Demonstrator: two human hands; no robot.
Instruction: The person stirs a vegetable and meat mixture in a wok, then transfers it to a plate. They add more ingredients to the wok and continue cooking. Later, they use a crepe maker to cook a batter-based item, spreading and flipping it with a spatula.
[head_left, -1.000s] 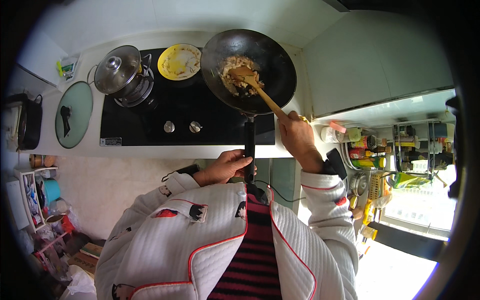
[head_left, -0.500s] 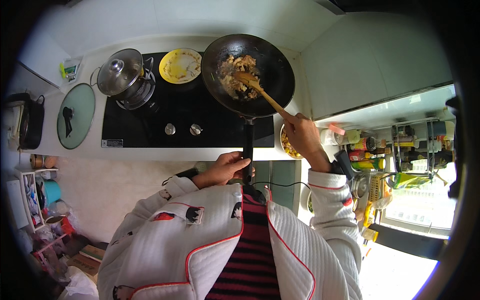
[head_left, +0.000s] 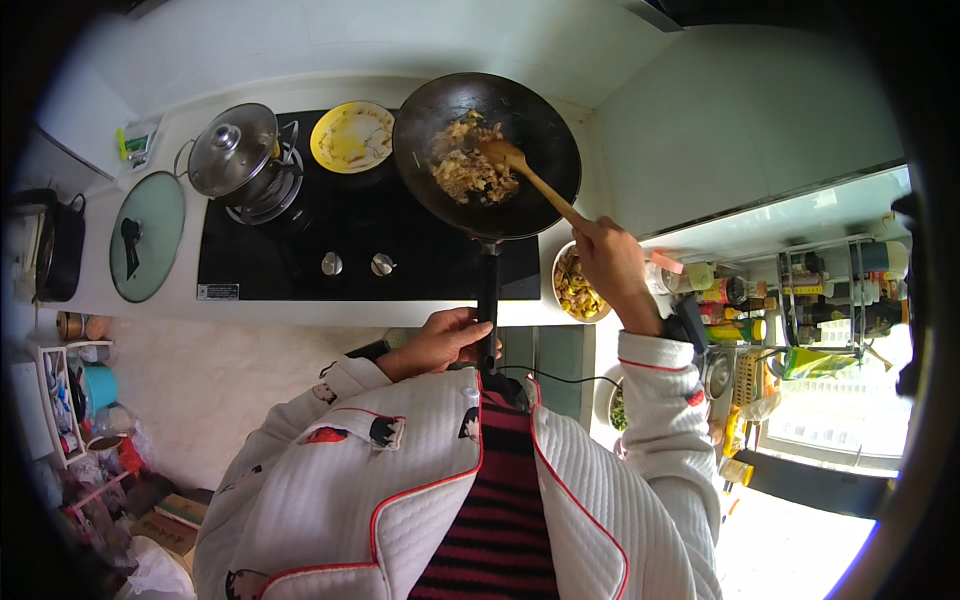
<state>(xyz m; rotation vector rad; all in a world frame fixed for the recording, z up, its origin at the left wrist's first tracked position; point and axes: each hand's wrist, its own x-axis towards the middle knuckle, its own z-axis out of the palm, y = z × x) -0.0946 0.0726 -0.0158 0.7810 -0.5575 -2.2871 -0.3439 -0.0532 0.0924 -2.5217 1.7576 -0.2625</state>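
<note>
A dark wok point(head_left: 545, 165) sits over the right side of the black stove, with browned, chopped food point(head_left: 468, 172) in its bottom. My left hand point(head_left: 445, 342) is closed around the wok's black handle point(head_left: 488, 290), close to my body; some of its fingers are hidden behind the handle. My right hand point(head_left: 612, 262) grips the long handle of a wooden spatula point(head_left: 548, 190), whose blade rests in the wok against the right side of the food. Just beside my right hand stands a bowl of yellowish and brown cut food point(head_left: 575, 285), partly covered by the hand.
A yellow plate point(head_left: 352, 137) with smears lies behind the stove's middle. A lidded steel pot point(head_left: 233, 150) sits on the left burner. Left of the stove lies a glass lid point(head_left: 147, 237). Bottles and jars point(head_left: 735, 305) crowd the right side, by a wire rack point(head_left: 822, 300).
The spatula blade has shifted slightly right, and the food has spread lower in the wok. The whole view has drifted a little, showing more of the bowl. Both hands keep their holds.
</note>
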